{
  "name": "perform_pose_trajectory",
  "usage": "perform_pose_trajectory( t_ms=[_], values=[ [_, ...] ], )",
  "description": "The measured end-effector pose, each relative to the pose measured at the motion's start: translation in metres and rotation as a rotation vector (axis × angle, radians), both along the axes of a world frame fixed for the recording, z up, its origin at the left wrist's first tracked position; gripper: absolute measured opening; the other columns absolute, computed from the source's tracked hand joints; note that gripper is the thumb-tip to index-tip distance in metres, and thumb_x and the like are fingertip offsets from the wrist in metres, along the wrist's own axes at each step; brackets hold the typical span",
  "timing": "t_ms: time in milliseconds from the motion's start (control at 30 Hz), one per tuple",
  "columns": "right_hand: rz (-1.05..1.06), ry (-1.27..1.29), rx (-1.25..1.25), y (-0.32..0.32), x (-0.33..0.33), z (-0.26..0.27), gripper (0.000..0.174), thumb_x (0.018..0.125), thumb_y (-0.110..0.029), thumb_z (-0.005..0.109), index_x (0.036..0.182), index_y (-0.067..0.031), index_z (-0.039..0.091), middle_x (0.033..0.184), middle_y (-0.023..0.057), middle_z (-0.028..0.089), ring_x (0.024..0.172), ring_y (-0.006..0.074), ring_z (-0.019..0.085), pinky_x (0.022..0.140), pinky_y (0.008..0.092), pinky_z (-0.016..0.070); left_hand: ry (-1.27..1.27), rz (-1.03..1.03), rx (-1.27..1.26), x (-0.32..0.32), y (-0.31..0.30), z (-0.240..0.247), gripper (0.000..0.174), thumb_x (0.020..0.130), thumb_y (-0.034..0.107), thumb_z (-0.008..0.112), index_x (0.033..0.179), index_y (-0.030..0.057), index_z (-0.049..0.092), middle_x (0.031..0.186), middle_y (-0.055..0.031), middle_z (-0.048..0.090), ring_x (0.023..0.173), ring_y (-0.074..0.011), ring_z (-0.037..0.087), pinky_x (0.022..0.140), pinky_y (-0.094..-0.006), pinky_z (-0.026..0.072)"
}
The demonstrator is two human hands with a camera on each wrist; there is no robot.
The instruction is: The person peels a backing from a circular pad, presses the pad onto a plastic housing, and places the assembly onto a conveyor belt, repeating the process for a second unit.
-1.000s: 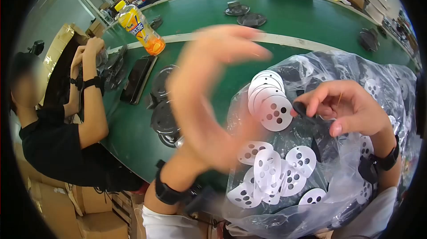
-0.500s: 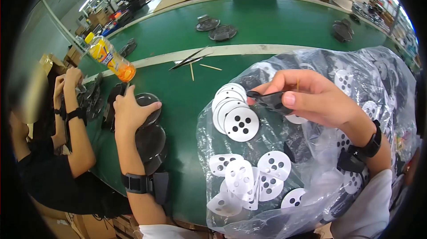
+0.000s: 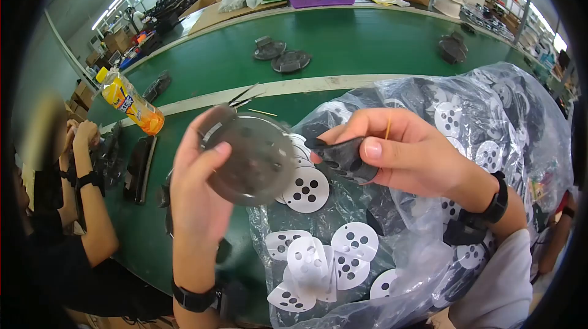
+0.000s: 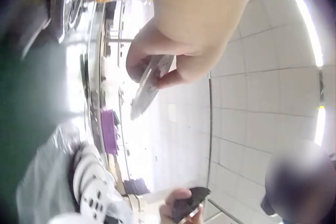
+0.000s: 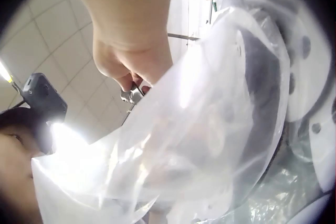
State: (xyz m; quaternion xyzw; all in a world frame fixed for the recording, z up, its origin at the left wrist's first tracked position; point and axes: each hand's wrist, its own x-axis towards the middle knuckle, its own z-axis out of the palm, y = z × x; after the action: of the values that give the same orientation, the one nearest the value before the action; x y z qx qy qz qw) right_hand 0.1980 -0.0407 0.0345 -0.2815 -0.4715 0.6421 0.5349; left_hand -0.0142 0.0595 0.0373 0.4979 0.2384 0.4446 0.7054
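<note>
In the head view my left hand (image 3: pixel 199 191) holds a round, dark see-through plastic cover (image 3: pixel 257 157) by its edge, thumb on the near face. The left wrist view shows that cover (image 4: pixel 147 92) edge-on between thumb and fingers. My right hand (image 3: pixel 407 154) pinches a bent, thin black disc with holes (image 3: pixel 348 160) just right of the cover. A thin wooden stick (image 3: pixel 388 125) pokes up between the right fingers. Below lie a fanned stack of white discs with holes (image 3: pixel 306 189) and a loose pile of similar discs (image 3: pixel 309 261). Plastic film partly blocks the right wrist view.
A clear plastic bag (image 3: pixel 416 231) with more discs spreads over the right of the green table (image 3: pixel 361 41). Dark covers (image 3: pixel 291 60), pointed tools (image 3: pixel 245 96), an orange drink bottle (image 3: pixel 131 102) and a purple basket (image 3: pixel 323 0) stand farther off. Another person (image 3: pixel 92 212) works at left.
My left hand reached left to the dark covers, then came back right with one in its grip. The right hand keeps the black disc and has moved toward the cover.
</note>
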Motion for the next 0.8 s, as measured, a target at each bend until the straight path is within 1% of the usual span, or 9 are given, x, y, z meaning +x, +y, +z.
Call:
perform_pose_trajectory(
  t_ms=[100,167,233,333,400,533,633,700,800],
  values=[
    [-0.047,-0.061,0.061,-0.005,-0.007,0.005,0.024,0.089,-0.014,0.054,0.109,-0.0001,0.058,0.091,0.0006,0.057,0.082,0.0062,0.05,0.073,0.0206,0.0409,-0.139,-0.068,-0.104,0.007,-0.022,-0.003,0.05,0.078,0.003,0.048,0.126,0.0062,0.034,0.112,-0.0135,0.049,0.107,-0.024,0.051,0.089,-0.0388,0.0435],
    [-0.129,-0.2,0.119,-0.009,-0.011,0.009,0.023,0.084,-0.016,0.06,0.099,0.0019,0.062,0.108,0.0138,0.054,0.096,0.0184,0.052,0.085,0.0282,0.0385,-0.192,-0.066,-0.15,0.008,-0.032,0.003,0.051,0.079,0.007,0.048,0.128,0.0086,0.031,0.116,-0.0157,0.046,0.11,-0.0263,0.049,0.091,-0.0407,0.0423],
    [-0.178,-0.232,0.128,-0.011,-0.016,0.009,0.025,0.082,-0.018,0.063,0.096,0.0022,0.064,0.1,0.0109,0.053,0.087,0.0151,0.049,0.079,0.0252,0.0372,-0.245,-0.067,-0.191,0.008,-0.033,0.002,0.052,0.081,0.01,0.047,0.129,0.011,0.029,0.12,-0.0179,0.044,0.113,-0.0285,0.046,0.092,-0.0426,0.0411],
    [-0.224,-0.333,0.228,-0.013,-0.017,0.011,0.026,0.082,-0.019,0.062,0.097,0.0021,0.064,0.095,0.0088,0.052,0.084,0.0134,0.047,0.077,0.0242,0.0363,-0.252,-0.249,-0.151,0.009,-0.031,-0.002,0.044,0.087,0.021,0.038,0.131,0.0107,0.036,0.13,-0.0224,0.038,0.116,-0.0333,0.045,0.095,-0.0445,0.0384],
    [-0.242,-0.356,0.182,-0.015,-0.017,0.014,0.026,0.083,-0.019,0.061,0.097,0.0026,0.064,0.091,0.0068,0.05,0.081,0.0121,0.045,0.074,0.0233,0.0351,-0.424,-0.442,-0.11,0.01,-0.03,-0.006,0.044,0.091,0.027,0.033,0.131,0.009,0.034,0.132,-0.025,0.035,0.117,-0.0359,0.044,0.096,-0.0459,0.038],
    [-0.288,-0.35,0.264,-0.012,-0.02,0.008,0.026,0.084,-0.02,0.059,0.097,0.0028,0.064,0.089,0.0054,0.049,0.078,0.0114,0.044,0.072,0.0228,0.0343,-0.318,-0.34,-0.171,0.011,-0.04,-0.004,0.046,0.094,0.032,0.03,0.133,0.0076,0.031,0.131,-0.0228,0.037,0.118,-0.035,0.043,0.098,-0.0464,0.0363],
    [-0.298,-0.24,0.158,-0.013,-0.02,0.009,0.028,0.086,-0.021,0.057,0.099,0.003,0.061,0.091,0.0056,0.051,0.08,0.0118,0.047,0.073,0.0241,0.0368,-0.196,-0.25,-0.119,0.015,-0.041,-0.009,0.048,0.094,0.032,0.032,0.134,0.0063,0.027,0.131,-0.0189,0.038,0.119,-0.0323,0.042,0.099,-0.0447,0.0348],
    [-0.284,-0.127,0.082,-0.01,-0.016,0.003,0.028,0.087,-0.021,0.056,0.102,0.003,0.059,0.093,0.0063,0.053,0.083,0.0129,0.05,0.075,0.026,0.0393,-0.241,-0.063,0.235,0.018,-0.039,-0.017,0.047,0.094,0.031,0.034,0.135,0.0082,0.026,0.13,-0.0151,0.04,0.12,-0.0294,0.04,0.099,-0.0416,0.0335],
    [-0.316,-0.086,0.082,-0.011,-0.019,0.007,0.027,0.088,-0.02,0.056,0.102,0.0035,0.058,0.094,0.0078,0.055,0.086,0.0141,0.052,0.078,0.0278,0.0408,-0.239,-0.054,0.272,0.014,-0.04,-0.016,0.048,0.093,0.026,0.039,0.135,0.0106,0.024,0.131,-0.0131,0.038,0.121,-0.0262,0.039,0.099,-0.0409,0.0329]
  ],
)
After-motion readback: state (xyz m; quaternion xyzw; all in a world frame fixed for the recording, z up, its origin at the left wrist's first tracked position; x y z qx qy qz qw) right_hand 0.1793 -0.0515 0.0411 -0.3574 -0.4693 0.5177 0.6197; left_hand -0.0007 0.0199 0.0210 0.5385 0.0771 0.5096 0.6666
